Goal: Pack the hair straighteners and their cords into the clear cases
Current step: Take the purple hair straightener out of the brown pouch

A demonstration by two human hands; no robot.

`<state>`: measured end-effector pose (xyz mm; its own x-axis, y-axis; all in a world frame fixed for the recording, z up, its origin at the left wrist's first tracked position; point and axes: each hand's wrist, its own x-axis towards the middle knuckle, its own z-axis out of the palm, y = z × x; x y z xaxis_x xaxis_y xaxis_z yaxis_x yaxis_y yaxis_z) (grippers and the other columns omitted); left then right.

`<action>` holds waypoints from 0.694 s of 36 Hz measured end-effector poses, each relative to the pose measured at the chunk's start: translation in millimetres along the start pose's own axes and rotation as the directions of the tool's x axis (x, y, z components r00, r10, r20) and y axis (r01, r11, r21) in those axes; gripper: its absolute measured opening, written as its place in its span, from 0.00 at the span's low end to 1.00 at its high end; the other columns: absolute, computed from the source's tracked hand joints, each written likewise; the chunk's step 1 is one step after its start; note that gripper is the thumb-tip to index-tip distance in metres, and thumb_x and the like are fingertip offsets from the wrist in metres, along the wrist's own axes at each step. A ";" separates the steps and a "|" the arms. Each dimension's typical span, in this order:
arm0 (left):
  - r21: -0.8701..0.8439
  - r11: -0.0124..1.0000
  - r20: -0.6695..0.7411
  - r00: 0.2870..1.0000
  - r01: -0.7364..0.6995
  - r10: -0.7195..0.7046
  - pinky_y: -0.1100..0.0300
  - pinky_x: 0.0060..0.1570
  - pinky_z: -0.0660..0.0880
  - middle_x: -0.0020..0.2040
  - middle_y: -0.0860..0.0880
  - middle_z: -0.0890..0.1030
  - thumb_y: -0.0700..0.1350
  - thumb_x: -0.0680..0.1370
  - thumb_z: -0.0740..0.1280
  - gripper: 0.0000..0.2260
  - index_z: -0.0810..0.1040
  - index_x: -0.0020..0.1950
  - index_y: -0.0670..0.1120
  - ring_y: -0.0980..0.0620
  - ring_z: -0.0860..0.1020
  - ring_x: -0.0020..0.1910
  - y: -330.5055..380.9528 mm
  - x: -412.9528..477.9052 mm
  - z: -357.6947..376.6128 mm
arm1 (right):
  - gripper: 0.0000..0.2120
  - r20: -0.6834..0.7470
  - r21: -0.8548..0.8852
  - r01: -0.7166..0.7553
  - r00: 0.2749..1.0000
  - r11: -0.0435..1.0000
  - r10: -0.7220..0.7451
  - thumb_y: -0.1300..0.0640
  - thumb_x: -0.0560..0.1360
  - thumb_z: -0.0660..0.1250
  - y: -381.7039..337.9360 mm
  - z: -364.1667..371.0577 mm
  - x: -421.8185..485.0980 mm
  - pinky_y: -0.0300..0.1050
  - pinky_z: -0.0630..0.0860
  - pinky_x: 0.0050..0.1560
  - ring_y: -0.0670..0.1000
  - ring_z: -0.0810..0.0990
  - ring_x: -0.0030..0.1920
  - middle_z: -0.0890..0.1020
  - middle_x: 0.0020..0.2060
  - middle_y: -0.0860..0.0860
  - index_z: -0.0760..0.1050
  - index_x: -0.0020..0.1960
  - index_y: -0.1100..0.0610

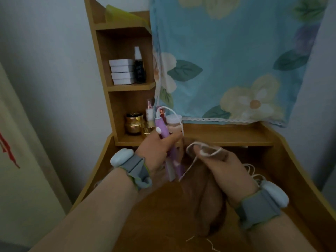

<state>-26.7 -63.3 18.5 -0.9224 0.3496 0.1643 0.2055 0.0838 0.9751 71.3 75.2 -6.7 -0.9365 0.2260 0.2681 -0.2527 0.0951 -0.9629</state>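
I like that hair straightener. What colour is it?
Purple, with white plates: slim plastic hair straightener, seen in the head view.

Both forearms reached forward, bare, each wrist wrapped in a grey band with a pale blue pod. The left hand point(156, 151) curled its fingers round a purple straightener point(166, 142), held upright. The right hand point(218, 160) had white cord point(205, 151) looped over its bent fingers.
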 end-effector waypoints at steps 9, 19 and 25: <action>0.327 0.935 -0.138 0.971 -0.139 0.193 0.51 0.48 0.79 0.44 0.47 0.82 0.53 0.77 0.66 0.14 0.77 0.52 0.44 0.49 0.81 0.44 12.3 2.6 4.7 | 0.14 -0.077 -0.163 0.110 0.989 0.981 -0.124 0.63 0.76 0.64 -9.4 -19.7 4.0 0.47 0.78 0.54 0.44 0.81 0.50 0.84 0.47 0.44 0.80 0.54 0.46; -0.094 0.995 -0.269 0.961 0.035 -0.059 0.46 0.49 0.77 0.37 0.46 0.79 0.45 0.73 0.72 0.08 0.76 0.41 0.42 0.47 0.78 0.39 9.8 4.3 -15.1 | 0.10 -0.335 -0.089 0.132 0.929 0.987 -0.155 0.63 0.73 0.69 -20.6 -59.4 -0.6 0.45 0.79 0.49 0.47 0.83 0.43 0.85 0.41 0.50 0.80 0.54 0.56; 0.400 0.916 -0.118 0.993 0.022 0.027 0.60 0.44 0.75 0.47 0.48 0.79 0.49 0.72 0.73 0.19 0.72 0.57 0.43 0.52 0.77 0.44 -7.4 -2.1 1.0 | 0.07 -0.072 -0.214 0.078 0.993 0.974 -0.095 0.54 0.70 0.73 -16.6 -28.2 -11.9 0.35 0.75 0.36 0.42 0.80 0.35 0.84 0.36 0.50 0.81 0.45 0.56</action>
<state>-25.9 -63.7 10.9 -0.9485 0.2395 0.2073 0.2986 0.4575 0.8376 93.5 98.2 7.0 -0.8882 0.2851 0.3604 -0.2672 0.3175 -0.9098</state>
